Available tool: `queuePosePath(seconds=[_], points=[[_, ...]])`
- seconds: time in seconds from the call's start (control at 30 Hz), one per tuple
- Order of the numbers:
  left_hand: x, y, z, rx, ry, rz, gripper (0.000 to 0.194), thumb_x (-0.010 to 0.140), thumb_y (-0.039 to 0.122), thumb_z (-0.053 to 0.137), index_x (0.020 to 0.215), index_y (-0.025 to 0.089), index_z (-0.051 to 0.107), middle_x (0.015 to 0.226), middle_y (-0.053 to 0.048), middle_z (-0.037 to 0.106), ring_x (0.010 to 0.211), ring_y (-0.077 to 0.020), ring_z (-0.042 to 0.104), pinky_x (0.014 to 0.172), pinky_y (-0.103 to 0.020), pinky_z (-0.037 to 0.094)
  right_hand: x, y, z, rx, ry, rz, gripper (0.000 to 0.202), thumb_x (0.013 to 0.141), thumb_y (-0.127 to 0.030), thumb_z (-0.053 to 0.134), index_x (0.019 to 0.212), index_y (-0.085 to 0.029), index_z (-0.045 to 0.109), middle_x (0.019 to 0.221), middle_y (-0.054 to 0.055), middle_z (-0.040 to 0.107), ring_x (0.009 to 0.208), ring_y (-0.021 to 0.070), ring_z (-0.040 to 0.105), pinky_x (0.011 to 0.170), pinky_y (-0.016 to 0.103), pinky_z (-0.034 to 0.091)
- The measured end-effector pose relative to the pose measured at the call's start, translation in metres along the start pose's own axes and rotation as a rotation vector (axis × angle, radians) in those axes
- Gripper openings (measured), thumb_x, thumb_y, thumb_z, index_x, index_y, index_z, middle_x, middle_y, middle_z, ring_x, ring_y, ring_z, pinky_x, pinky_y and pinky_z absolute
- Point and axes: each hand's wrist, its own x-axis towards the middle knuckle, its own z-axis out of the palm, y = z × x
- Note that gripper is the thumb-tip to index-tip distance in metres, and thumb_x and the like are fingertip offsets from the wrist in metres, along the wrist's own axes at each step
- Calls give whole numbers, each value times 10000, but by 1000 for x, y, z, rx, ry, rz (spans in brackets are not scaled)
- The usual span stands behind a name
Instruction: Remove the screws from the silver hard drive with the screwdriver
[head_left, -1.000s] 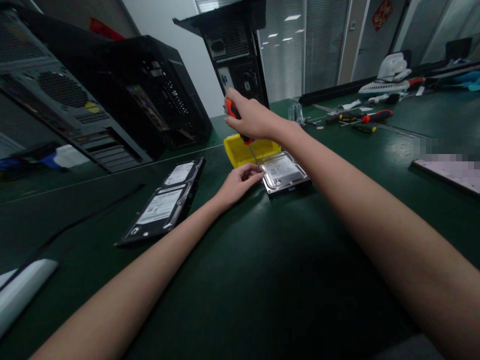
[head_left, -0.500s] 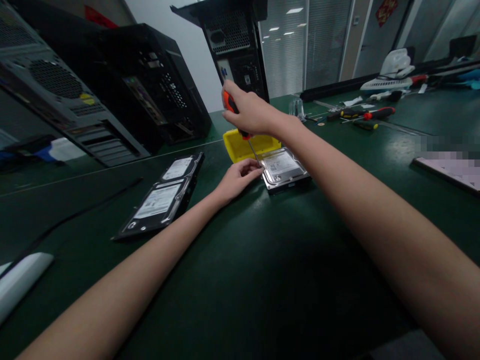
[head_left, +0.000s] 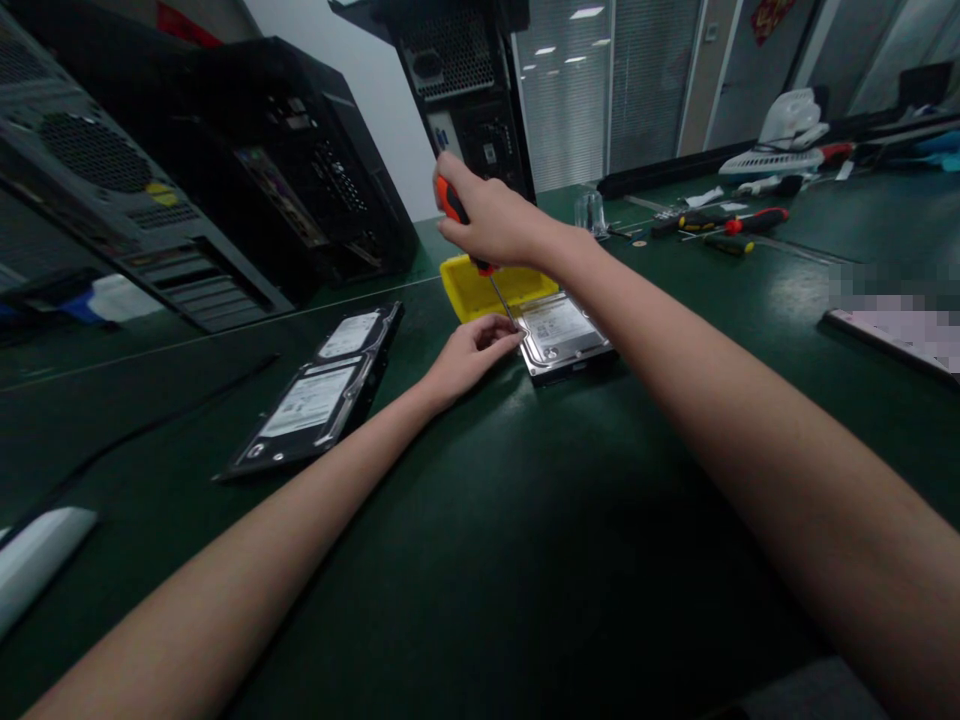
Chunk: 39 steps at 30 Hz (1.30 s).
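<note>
My right hand (head_left: 491, 215) is wrapped round the red-orange and black handle of a screwdriver (head_left: 501, 297), which slants down to the left edge of a silver hard drive (head_left: 556, 325). At that edge my left hand (head_left: 476, 355) is closed, thumb and fingertips against the drive beside the screwdriver's tip. The exact spot under the tip is hidden by the fingers. The drive lies flat, label up, on the green tabletop (head_left: 480, 520). Just behind it is a yellow case or tray (head_left: 480, 288), partly covered by my right hand and the drive.
Two more hard drives (head_left: 311, 400) lie end to end at left. Black computer towers (head_left: 352, 190) stand behind. At back right are a clear cup (head_left: 591, 213), several hand tools (head_left: 731, 225) and a white device (head_left: 787, 140). A pinkish flat object (head_left: 896, 340) lies at right.
The whole view has shifted slightly. Both hands, the screwdriver and the hard drive keep nearly the same positions relative to each other.
</note>
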Motion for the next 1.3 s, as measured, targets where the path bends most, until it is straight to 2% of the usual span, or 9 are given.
queuePosePath(seconds=[0.2, 0.4, 0.5, 0.63, 0.7, 0.9, 1.17, 1.3], points=[[0, 1, 0, 28, -3, 8, 322, 823, 388, 589, 988, 112, 601, 943, -74, 640, 847, -167, 585, 804, -327, 454, -1, 1, -1, -8, 6, 10, 327, 837, -347, 388, 1144, -234, 385, 1015, 132, 643, 863, 283, 626, 719, 364, 437], [2, -2, 0, 45, 6, 8, 324, 818, 390, 592, 989, 114, 606, 965, -84, 647, 868, -179, 592, 812, -334, 461, -1, 3, -1, -49, -5, 7, 399, 817, -303, 373, 1198, -185, 384, 1045, 138, 646, 914, 301, 625, 748, 379, 442], [3, -3, 1, 38, 5, 6, 306, 816, 379, 595, 987, 125, 607, 949, -73, 650, 849, -173, 594, 797, -323, 462, -2, 3, -3, -55, -9, -2, 442, 818, -294, 348, 1235, -150, 381, 1050, 136, 642, 916, 265, 624, 758, 353, 441], [4, -3, 2, 27, 11, 14, 277, 821, 349, 588, 988, 128, 605, 946, -69, 650, 847, -166, 592, 792, -317, 462, -3, 6, -5, -41, -2, 8, 448, 834, -369, 329, 1236, -176, 376, 1036, 95, 643, 850, 181, 621, 723, 279, 438], [4, -2, 2, 26, 9, 7, 271, 824, 345, 579, 986, 129, 601, 939, -69, 648, 845, -166, 590, 785, -317, 464, -2, 6, -5, -33, -10, 19, 424, 828, -352, 344, 1216, -184, 377, 1030, 92, 642, 799, 170, 616, 688, 270, 438], [4, 0, 1, 40, 0, -15, 276, 822, 358, 584, 977, 130, 598, 897, -55, 630, 820, -158, 576, 755, -301, 460, 2, 4, -6, -13, -16, 52, 309, 843, -351, 351, 1111, -202, 392, 1012, 112, 636, 831, 237, 608, 721, 341, 440], [2, 3, 0, 6, -13, -34, 266, 826, 357, 588, 971, 134, 589, 897, -48, 626, 819, -154, 579, 774, -301, 460, 3, 5, -9, 48, -22, 82, 205, 837, -285, 362, 1023, -222, 419, 967, 98, 633, 727, 201, 596, 608, 286, 429], [1, 5, 1, 11, -1, -49, 276, 825, 365, 589, 972, 131, 596, 918, -50, 627, 846, -158, 578, 795, -304, 455, 6, 6, -7, 24, 18, 55, 218, 818, -285, 378, 1014, -214, 440, 974, 112, 635, 812, 236, 611, 679, 327, 455]])
